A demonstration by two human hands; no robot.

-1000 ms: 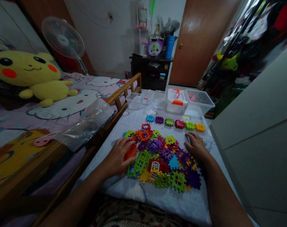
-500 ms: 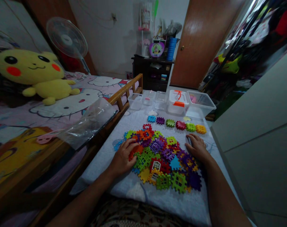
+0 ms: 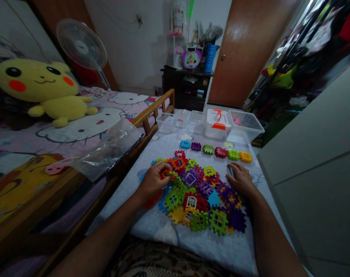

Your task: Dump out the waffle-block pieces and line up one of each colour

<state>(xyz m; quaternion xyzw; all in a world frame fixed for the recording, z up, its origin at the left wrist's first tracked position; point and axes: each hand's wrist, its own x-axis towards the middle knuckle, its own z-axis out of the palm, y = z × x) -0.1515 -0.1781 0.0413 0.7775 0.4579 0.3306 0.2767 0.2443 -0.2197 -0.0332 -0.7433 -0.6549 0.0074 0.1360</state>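
A heap of notched plastic building blocks (image 3: 190, 200) in many colours lies on the cloth-covered table. My left hand (image 3: 154, 180) is at the heap's left side, thumb and fingers pinched around a green block (image 3: 173, 176), which is partly hidden by the fingers. Under my left wrist a red-orange block (image 3: 153, 200) shows on the cloth. Resting at the right edge of the heap, my right hand (image 3: 240, 177) has its fingers loosely apart and holds nothing. Beyond the heap stands a row of joined blocks, among them a yellow one (image 3: 245, 157) and a blue one (image 3: 185, 144).
Clear plastic boxes line the table's far end, one lidded with an orange handle (image 3: 219, 126), another open (image 3: 246, 125). A wooden bed rail (image 3: 151, 115) runs along the left. A white cabinet (image 3: 315, 165) stands close on the right.
My left hand has shifted slightly up and its fingers have closed on a green block. The red-orange block has moved left, out of the heap to below my wrist. My right hand stays put.
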